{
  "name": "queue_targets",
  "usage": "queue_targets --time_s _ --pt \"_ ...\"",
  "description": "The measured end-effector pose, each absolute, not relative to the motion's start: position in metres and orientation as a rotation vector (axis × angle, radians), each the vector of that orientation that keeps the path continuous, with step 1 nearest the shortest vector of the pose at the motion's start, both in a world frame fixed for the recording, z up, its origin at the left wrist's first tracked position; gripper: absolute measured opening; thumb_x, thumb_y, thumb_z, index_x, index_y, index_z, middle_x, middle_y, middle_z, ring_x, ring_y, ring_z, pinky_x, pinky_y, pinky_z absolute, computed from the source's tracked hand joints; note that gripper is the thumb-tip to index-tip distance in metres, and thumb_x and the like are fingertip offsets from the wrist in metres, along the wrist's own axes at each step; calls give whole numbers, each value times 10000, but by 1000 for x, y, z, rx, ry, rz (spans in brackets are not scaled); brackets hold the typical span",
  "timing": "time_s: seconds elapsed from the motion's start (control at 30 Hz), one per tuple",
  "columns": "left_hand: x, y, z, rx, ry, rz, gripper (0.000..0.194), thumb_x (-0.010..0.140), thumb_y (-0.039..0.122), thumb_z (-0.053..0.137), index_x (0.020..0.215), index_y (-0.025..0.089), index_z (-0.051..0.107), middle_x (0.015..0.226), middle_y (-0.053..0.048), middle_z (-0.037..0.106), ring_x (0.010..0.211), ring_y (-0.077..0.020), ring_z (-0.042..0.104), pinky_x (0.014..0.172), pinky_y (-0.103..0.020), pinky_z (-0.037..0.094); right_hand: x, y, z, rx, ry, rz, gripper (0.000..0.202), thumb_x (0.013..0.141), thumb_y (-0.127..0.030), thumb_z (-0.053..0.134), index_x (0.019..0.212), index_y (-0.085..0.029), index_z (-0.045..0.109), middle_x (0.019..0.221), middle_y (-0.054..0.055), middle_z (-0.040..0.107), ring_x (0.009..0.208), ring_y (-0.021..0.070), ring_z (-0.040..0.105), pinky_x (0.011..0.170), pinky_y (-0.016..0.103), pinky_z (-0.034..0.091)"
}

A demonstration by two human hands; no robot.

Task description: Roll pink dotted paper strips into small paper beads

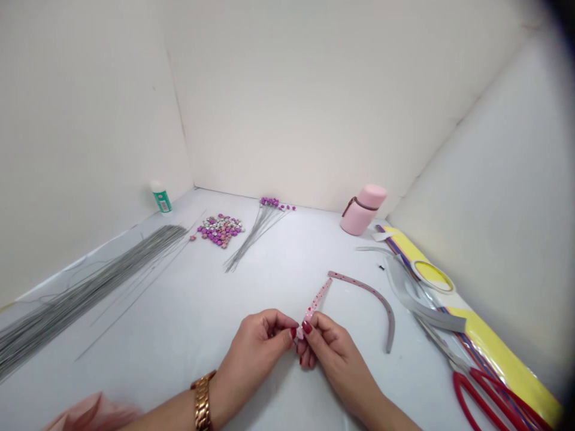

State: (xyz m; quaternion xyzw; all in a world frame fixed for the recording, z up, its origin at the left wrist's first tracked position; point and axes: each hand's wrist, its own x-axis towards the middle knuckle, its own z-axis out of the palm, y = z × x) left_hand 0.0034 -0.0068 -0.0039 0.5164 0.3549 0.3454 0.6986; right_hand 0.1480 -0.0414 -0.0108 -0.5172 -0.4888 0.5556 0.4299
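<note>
A pink paper strip with small red and white marks is pinched between both hands at its folded lower end, while its free end points up and away. My left hand, with a gold watch at the wrist, closes thumb and finger on the fold's left side. My right hand grips the same fold from the right, thumb on top. Just beyond the free end, a second strip lies curved on the table, greyish side showing with red dots.
Grey wires lie at left near a glue bottle. Small folded stars and purple-tipped wires lie behind the hands. A pink flask, tape roll, red-handled scissors and yellow paper packs stand or lie at right.
</note>
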Motion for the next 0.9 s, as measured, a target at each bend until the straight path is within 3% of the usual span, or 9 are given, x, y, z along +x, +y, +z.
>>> queue_targets --time_s 0.57,0.9 --pt "5 -4 -5 998 736 686 73 698 121 529 649 121 582 571 0 608 582 -118 560 581 -233 383 146 -40 -9 -1265 -1193 1389 307 846 -409 440 655 -171 475 572 -5 554 505 105 489 507 217 381" --pt "6 -11 -5 1223 813 793 50 751 178 533 719 154 563 659 -20 662 649 -163 620 644 -272 460 146 -41 -11 -1307 -1199 1320 289 847 -385 456 670 -160 494 533 -30 511 479 87 469 489 201 365"
